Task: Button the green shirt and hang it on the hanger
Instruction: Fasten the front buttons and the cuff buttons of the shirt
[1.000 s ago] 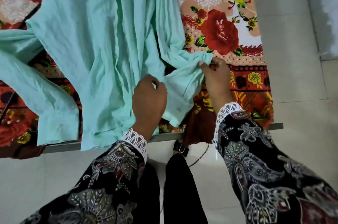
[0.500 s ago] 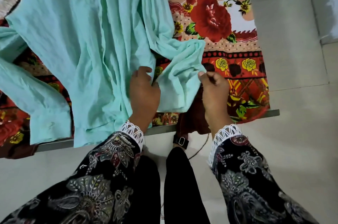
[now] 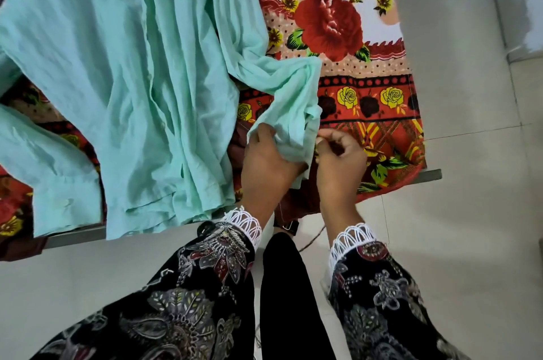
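The shirt [image 3: 123, 71] is thin, matt green cloth, creased all over and gathered in soft folds; the sheet [image 3: 367, 89] under it is printed floral cloth, matt too; the table edge [image 3: 432, 176] looks like dull grey metal; the floor [image 3: 470, 242] is pale tile with a faint sheen; the sleeves [image 3: 379, 295] are dark patterned cloth with white openwork lace [image 3: 245, 223] at the cuffs.
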